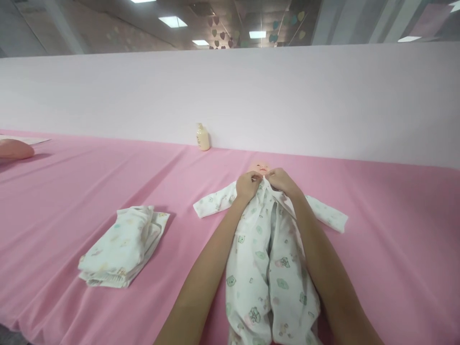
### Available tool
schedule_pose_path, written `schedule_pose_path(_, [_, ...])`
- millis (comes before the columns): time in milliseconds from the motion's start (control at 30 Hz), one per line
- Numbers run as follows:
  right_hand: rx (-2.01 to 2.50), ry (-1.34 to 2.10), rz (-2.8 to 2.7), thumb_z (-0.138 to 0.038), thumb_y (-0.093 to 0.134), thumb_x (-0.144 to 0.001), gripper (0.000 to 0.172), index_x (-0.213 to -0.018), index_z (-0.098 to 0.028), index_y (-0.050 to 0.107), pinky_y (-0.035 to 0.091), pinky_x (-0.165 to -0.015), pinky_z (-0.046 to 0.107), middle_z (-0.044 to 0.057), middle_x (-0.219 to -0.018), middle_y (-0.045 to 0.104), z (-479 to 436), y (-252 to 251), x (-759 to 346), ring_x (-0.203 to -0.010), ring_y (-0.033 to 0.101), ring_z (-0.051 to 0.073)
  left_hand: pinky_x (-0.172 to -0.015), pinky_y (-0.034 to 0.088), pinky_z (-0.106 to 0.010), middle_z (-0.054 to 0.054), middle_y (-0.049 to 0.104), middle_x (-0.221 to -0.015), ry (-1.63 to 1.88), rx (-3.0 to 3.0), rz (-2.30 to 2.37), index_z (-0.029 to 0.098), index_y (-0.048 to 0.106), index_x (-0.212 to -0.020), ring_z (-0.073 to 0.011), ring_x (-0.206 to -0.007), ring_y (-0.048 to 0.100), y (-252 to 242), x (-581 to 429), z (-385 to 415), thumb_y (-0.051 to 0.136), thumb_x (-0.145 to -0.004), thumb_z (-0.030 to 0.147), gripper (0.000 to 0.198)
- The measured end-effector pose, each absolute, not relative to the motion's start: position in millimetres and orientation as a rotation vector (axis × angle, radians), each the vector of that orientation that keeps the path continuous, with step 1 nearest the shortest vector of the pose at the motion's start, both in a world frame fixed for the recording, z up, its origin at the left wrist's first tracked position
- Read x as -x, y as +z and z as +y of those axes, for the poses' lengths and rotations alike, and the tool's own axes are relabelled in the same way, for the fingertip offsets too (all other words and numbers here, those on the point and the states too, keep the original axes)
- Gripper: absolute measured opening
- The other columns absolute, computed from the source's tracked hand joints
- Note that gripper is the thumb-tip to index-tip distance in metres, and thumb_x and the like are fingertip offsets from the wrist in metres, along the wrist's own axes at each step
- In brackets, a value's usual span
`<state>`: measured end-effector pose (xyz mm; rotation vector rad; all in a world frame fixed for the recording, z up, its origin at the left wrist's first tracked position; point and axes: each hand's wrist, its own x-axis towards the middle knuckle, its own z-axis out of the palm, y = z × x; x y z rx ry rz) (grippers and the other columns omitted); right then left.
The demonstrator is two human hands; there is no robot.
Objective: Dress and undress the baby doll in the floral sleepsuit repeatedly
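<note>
A baby doll (259, 167) lies on its back on the pink sheet (165, 177), its head towards the white wall. It wears a white baby romper (257, 258) printed with green and pink animals, both sleeves spread out to the sides. At the doll's neck, my left hand (249, 185) pinches the left edge of the collar. Close beside it, my right hand (280, 180) grips the other collar edge with bent fingers. The front of the romper parts in a long gap below the hands. My hands hide the doll's chin and neck.
Folded white printed baby clothes (118, 247) lie to the left. A cream pump bottle (203, 138) stands against the white wall (143, 96) at the back. At the far left edge, part of a skin-toned rounded object (16, 149) rests near a pale flat sheet.
</note>
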<state>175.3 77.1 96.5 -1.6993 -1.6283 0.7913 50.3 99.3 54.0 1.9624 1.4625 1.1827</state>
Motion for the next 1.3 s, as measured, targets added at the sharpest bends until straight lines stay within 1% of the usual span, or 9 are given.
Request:
schedule_pose_path(133, [1.725,0.826,-1.601,-0.008,0.04,-0.07,0.016,-0.059,-0.017,0.045,0.028,-0.038,0.017,-0.004,-0.037,0.043,76,99,-170,-0.033,0.039,0.007,-0.072,0.045,-0.022,0.002,0.07,-0.087,1.181,-1.973,1.463,0.022,0.069,-0.086,-0.0128,-0.079,0.063,54,-50,100,0.055,-0.078,0.023,0.016])
schedule_pose_path(333, [1.841,0.647,-1.759,-0.008,0.042,-0.07,0.022,-0.05,-0.015,0.048,0.032,-0.041,0.017,-0.002,-0.034,0.041,77,102,-168,-0.034,0.04,0.007,-0.072,0.046,-0.021,0.002,0.071,-0.086,1.188,-1.917,1.457,0.021,0.069,-0.084,-0.0127,-0.078,0.064,54,-49,98,0.056,-0.077,0.022,0.015])
schedule_pose_path(467, [1.875,0.611,-1.721,-0.011,0.045,-0.073,0.02,-0.053,-0.015,0.05,0.031,-0.041,0.017,-0.002,-0.036,0.045,75,102,-165,-0.035,0.042,0.008,-0.076,0.047,-0.022,0.001,0.071,-0.091,1.176,-1.855,1.439,0.021,0.069,-0.087,-0.0133,-0.083,0.064,56,-49,97,0.053,-0.077,0.018,0.019])
schedule_pose_path(567, [1.909,0.581,-1.733,-0.017,0.047,-0.077,0.019,-0.059,-0.015,0.055,0.034,-0.043,0.019,0.0,-0.039,0.048,76,100,-162,-0.038,0.046,0.01,-0.082,0.047,-0.025,-0.002,0.07,-0.095,1.177,-1.786,1.49,0.02,0.068,-0.092,-0.0162,-0.09,0.063,59,-49,97,0.053,-0.079,0.026,0.02])
schedule_pose_path(667, [1.947,0.437,-1.789,-0.019,0.051,-0.078,0.015,-0.07,-0.013,0.062,0.038,-0.052,0.019,0.003,-0.049,0.057,81,95,-162,-0.049,0.053,0.012,-0.085,0.046,-0.027,-0.004,0.069,-0.097,1.159,-1.754,1.522,0.02,0.067,-0.095,-0.0185,-0.095,0.062,60,-49,98,0.059,-0.077,0.034,0.024])
schedule_pose_path(800, [1.932,0.264,-1.821,-0.021,0.057,-0.075,0.014,-0.082,-0.013,0.066,0.039,-0.06,0.02,0.007,-0.071,0.065,88,90,-165,-0.063,0.057,0.014,-0.083,0.047,-0.026,-0.003,0.069,-0.097,1.161,-1.782,1.498,0.02,0.066,-0.094,-0.0174,-0.092,0.063,58,-49,100,0.059,-0.075,0.025,0.021])
schedule_pose_path(1000, [1.73,0.552,-1.776,-0.024,0.057,-0.069,0.011,-0.069,-0.014,0.06,0.031,-0.047,0.02,-0.004,-0.046,0.047,85,86,-171,-0.042,0.041,0.008,-0.074,0.047,-0.022,0.001,0.069,-0.08,1.292,-1.785,1.38,0.02,0.061,-0.091,-0.0134,-0.078,0.064,47,-46,106,0.059,-0.07,0.019,0.022])
schedule_pose_path(1100, [1.637,0.695,-1.662,-0.026,0.059,-0.066,0.012,-0.064,-0.014,0.056,0.025,-0.042,0.019,-0.007,-0.043,0.04,85,83,-173,-0.039,0.034,0.006,-0.074,0.047,-0.021,0.003,0.068,-0.073,1.309,-1.762,1.352,0.021,0.058,-0.092,-0.0119,-0.075,0.065,45,-44,107,0.057,-0.07,0.016,0.022])
schedule_pose_path(1300, [1.524,0.926,-1.437,-0.023,0.056,-0.066,0.022,-0.051,-0.018,0.04,0.017,-0.036,0.019,-0.009,-0.038,0.031,93,73,-176,-0.034,0.026,0.004,-0.073,0.048,-0.021,0.001,0.069,-0.075,1.311,-1.751,1.278,0.019,0.056,-0.088,-0.0108,-0.072,0.065,45,-44,107,0.056,-0.071,0.015,0.017])
